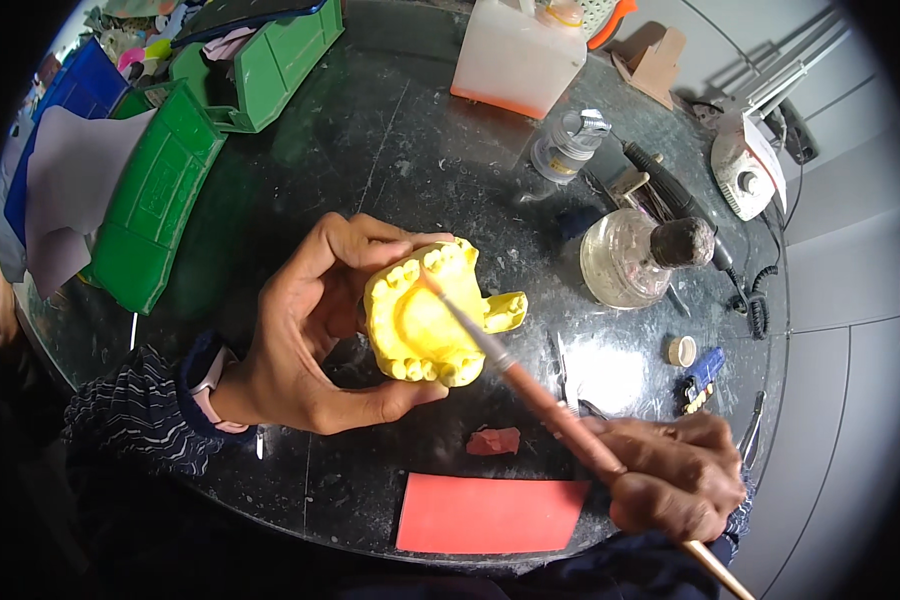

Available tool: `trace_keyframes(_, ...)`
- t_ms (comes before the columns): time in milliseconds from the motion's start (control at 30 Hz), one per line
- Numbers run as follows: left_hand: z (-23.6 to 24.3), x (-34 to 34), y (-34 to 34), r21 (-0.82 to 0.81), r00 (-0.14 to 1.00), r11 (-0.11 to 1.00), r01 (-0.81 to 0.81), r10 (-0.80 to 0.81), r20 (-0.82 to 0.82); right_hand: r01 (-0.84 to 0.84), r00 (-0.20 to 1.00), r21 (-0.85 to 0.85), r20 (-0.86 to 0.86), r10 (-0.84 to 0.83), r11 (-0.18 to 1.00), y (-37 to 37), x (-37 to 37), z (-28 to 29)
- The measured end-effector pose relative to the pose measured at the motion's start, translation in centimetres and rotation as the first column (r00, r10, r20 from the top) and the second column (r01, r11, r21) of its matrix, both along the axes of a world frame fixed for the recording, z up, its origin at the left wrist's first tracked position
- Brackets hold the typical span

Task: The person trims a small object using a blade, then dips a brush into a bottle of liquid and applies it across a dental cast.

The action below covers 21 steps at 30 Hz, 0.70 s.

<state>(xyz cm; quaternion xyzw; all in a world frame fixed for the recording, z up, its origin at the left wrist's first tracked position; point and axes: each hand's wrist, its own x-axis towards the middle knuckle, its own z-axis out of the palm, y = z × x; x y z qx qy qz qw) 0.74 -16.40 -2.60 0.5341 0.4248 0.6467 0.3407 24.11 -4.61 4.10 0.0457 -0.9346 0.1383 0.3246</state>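
Note:
A yellow dental cast [420,320] with teeth round its arch is held up over the dark table. My left hand [315,320] grips it from the left, with the thumb at its near edge and fingers at its far edge. My right hand [675,475] is closed round the handle of a paintbrush [540,395]. The brush slants up and left, its tip at the cast's far row of teeth. Below the cast lie a small torn piece of pinkish-red wax [493,441] and a flat pinkish-red wax sheet [490,513].
Green bins [160,200] and papers [75,180] crowd the left. At the back stand a whitish canister [520,60] and a clear jar [567,145]. To the right are a round glass bottle [620,262], a corded handpiece [680,200], a control box [745,175] and a small round cup [681,351].

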Motion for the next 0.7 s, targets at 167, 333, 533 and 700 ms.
trace_keyframes(167, 0.3, 0.0, 0.3, 0.006, 0.999, 1.000, -0.015, 0.015, -0.049, 0.088, 0.985, -0.103, -0.141, -0.102, 0.991, -0.3, 0.1, 0.0)
trace_keyframes(333, 0.2, 0.1, 0.0, 0.004, 0.997, 1.000, -0.023, 0.023, -0.080, -0.118, 0.944, -0.232, -0.327, 0.037, 0.966, 0.6, -1.1, -1.7)
trace_keyframes(533, -0.1, 0.1, 0.3, 0.059, 0.996, 0.998, 0.016, -0.011, -0.088, 0.053, 0.997, -0.119, -0.049, -0.059, 0.991, 0.2, 0.8, -0.7)
trace_keyframes(700, 0.0, 0.2, 0.3, 0.072, 0.996, 0.997, 0.007, -0.001, -0.085, -0.019, 0.991, -0.156, -0.130, -0.001, 0.988, 0.2, 0.4, 0.1)
